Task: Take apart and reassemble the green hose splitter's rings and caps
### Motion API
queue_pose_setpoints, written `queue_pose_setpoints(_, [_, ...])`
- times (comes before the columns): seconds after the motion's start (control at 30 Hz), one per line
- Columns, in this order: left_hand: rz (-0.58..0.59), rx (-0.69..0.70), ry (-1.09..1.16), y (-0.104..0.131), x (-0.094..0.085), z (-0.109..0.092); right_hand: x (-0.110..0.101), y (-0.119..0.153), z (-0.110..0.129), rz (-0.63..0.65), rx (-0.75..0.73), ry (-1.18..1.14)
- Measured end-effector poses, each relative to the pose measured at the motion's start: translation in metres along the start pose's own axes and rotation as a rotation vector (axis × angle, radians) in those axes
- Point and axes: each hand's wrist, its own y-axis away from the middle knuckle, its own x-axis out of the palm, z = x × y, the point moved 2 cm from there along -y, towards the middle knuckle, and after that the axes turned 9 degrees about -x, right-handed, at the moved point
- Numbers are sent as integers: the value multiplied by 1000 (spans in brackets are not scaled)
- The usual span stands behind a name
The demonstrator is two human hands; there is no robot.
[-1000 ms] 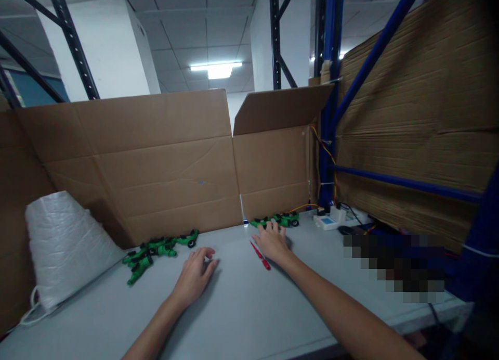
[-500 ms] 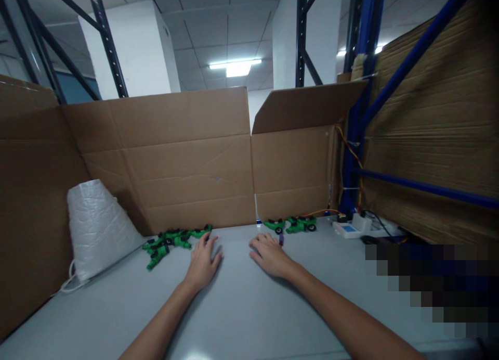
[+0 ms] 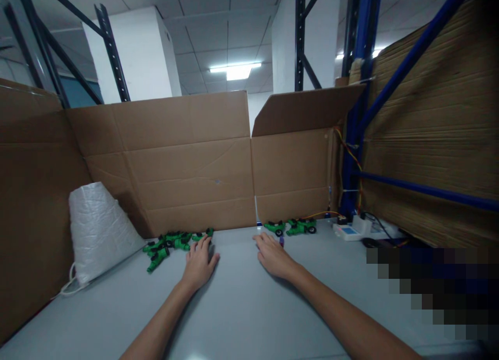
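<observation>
My left hand (image 3: 199, 264) rests low over the table with its fingers stretched forward and thumb apart. Its fingertips lie beside or over the nearest of several green toy vehicles (image 3: 158, 258) with black parts, grouped at the back left; whether they touch is unclear. To the right, my right hand (image 3: 274, 256) is spread palm down, holding nothing visible. Just beyond it stand more green toy vehicles (image 3: 300, 227) with black wheels, and a small purple piece (image 3: 281, 241) lies close to its knuckles.
Cardboard walls (image 3: 187, 167) border the grey table (image 3: 234, 308) at the back and sides. A white wrapped bundle (image 3: 101, 235) stands at the left. A white power strip (image 3: 349, 232) with cables sits at the right, near a blue rack post (image 3: 353, 157).
My left hand has shifted slightly left, closer over the green toys. The right hand has moved a little right, its fingers straighter. The view has tilted up slightly.
</observation>
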Motion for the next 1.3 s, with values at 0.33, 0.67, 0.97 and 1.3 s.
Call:
queue_pose_setpoints(0.33, [2,90,93,10,-14,-25,4,-4,-6,9,83,14])
queue_pose_setpoints(0.67, [-36,-15,73,0,1,-6,1,-1,-1,-7,102,26])
queue_pose_setpoints(0.97, [13,1,145,6,-6,-15,5,-2,-4,-2,115,49])
queue_pose_setpoints(1.3, [9,-107,184,7,0,-12,12,0,-6,7,141,84])
